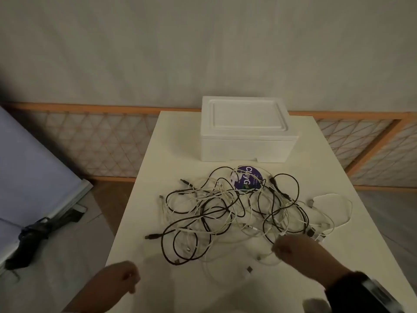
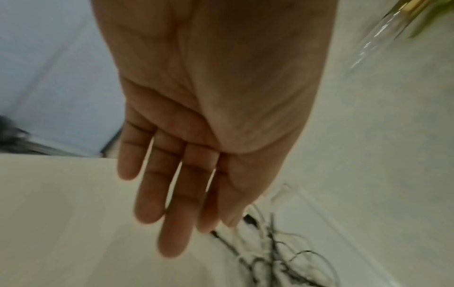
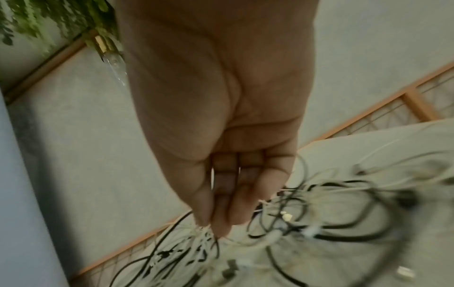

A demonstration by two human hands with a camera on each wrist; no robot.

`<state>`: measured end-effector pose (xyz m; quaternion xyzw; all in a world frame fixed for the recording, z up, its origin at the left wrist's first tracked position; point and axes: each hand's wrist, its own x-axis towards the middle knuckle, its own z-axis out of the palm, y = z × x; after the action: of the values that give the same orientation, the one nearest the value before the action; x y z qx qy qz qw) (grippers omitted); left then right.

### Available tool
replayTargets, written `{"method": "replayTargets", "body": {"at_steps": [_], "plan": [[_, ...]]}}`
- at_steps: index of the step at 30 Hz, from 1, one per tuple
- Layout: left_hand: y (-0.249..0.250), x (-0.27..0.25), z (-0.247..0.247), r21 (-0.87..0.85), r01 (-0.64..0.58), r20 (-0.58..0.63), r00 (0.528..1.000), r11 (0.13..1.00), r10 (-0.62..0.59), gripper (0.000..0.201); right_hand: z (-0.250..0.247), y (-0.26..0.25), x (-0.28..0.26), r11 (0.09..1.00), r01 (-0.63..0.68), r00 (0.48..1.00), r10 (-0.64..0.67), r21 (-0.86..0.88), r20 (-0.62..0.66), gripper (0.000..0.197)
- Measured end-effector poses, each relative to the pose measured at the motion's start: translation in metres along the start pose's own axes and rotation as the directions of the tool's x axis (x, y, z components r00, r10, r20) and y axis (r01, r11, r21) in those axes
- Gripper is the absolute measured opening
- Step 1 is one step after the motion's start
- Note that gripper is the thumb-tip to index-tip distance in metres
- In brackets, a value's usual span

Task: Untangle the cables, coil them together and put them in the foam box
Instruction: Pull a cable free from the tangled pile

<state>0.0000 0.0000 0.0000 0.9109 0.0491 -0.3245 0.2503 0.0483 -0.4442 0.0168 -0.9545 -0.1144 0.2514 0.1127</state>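
- Cables [image 1: 237, 213]: black and white, one tangled heap mid-table [image 1: 158, 263]; none coiled.
- Foam box [image 1: 246, 129]: behind heap, lid on.
- Right hand [image 1: 291, 247]: fingertips pinching white strands.
- Left hand [image 2: 196, 155]: fingers straight, empty.

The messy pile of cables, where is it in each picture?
Head: cables at the middle of the white table.
Left wrist: bottom right, past the left hand.
Right wrist: bottom, at the right hand's fingertips.
Shared landmark: the white table.
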Motion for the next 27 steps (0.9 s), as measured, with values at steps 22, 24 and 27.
{"method": "replayTargets", "body": {"at_steps": [22,24,27], "plan": [[0.214,0.073,-0.031,-0.205,-0.656,-0.109,0.753,0.726,0.649,0.012,-0.110,-0.111,0.052,0.886,0.359,0.885,-0.223,0.294,-0.409,0.014],[0.218,0.081,-0.029,-0.398,-0.610,-0.146,0.779,0.685,0.609,0.021,-0.098,-0.112,0.061,0.816,0.377,0.864,-0.140,0.439,-0.483,0.026],[0.211,0.091,-0.028,-0.660,-0.502,-0.257,0.850,0.559,0.459,0.017,-0.065,-0.100,0.078,0.787,0.296,0.907,-0.053,0.542,-0.418,0.037]]}}
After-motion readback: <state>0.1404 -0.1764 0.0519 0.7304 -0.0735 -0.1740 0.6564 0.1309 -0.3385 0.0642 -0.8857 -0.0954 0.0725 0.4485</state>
